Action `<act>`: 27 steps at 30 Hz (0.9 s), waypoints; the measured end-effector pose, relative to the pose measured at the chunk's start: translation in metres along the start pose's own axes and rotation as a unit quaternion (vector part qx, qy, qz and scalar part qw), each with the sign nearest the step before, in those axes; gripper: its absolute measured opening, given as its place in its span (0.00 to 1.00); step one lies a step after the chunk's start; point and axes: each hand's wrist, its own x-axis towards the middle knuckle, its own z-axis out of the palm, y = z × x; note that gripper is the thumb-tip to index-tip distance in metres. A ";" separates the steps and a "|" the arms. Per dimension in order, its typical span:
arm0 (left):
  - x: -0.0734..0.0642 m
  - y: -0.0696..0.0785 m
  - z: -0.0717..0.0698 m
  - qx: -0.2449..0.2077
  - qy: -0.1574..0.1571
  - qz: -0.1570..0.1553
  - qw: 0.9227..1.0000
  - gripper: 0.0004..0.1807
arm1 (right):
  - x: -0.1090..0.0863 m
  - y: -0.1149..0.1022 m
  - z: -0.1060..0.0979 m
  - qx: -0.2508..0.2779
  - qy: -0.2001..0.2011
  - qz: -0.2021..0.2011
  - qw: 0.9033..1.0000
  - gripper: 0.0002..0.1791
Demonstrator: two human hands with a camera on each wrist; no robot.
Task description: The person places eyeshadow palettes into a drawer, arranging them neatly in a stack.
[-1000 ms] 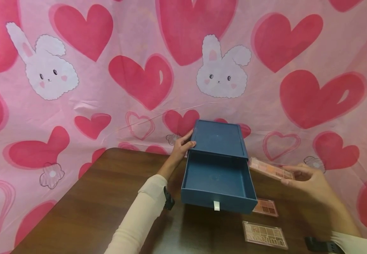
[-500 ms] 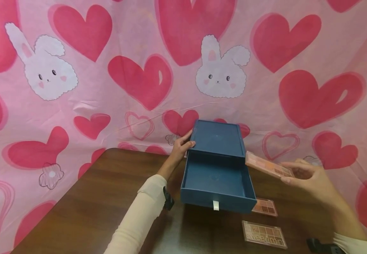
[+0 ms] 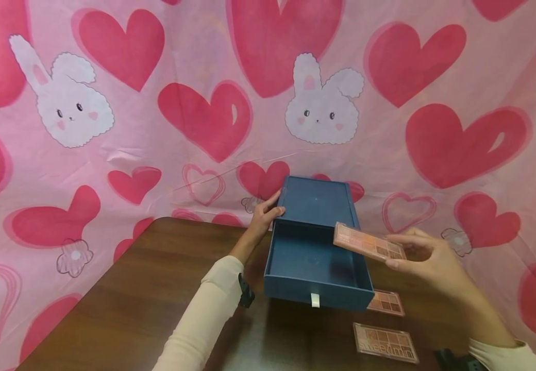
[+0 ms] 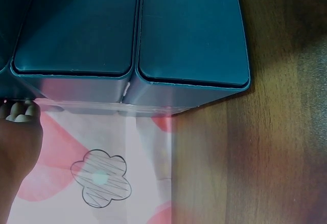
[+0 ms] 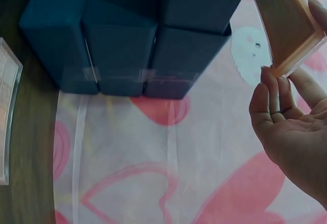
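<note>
A dark blue storage box (image 3: 316,198) with stacked drawers stands at the back of the table. Its top drawer (image 3: 319,296) is pulled out toward me, a white tab on its front. My left hand (image 3: 261,219) rests against the box's left side, thumb at the top edge. With thumb and fingers my right hand (image 3: 428,257) pinches an eyeshadow palette (image 3: 363,242) by its right end. The palette is tilted, its left end over the drawer's right wall. In the right wrist view, the palette's underside (image 5: 283,20) faces the camera above the fingertips.
Two more eyeshadow palettes lie on the wooden table (image 3: 156,309): one (image 3: 388,302) partly hidden by the drawer, another (image 3: 385,342) nearer me. A pink cloth (image 3: 203,62) with hearts and rabbits hangs right behind the box.
My right hand has carried the palette left, from beside the box to over the drawer's right wall. My left hand, the box and the pulled-out drawer stay where they were.
</note>
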 end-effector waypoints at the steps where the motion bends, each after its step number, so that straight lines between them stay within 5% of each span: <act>1: 0.000 0.000 0.000 -0.001 0.000 0.000 1.000 0.39 | 0.001 -0.001 0.002 0.001 -0.003 -0.003 1.000 0.26; 11: -0.001 0.001 0.000 -0.010 -0.003 0.002 1.000 0.38 | 0.012 -0.006 0.018 0.043 -0.013 -0.055 0.997 0.25; 27: 0.002 -0.001 0.001 -0.007 0.003 0.016 1.000 0.38 | 0.028 -0.019 0.042 0.022 -0.055 -0.030 0.998 0.25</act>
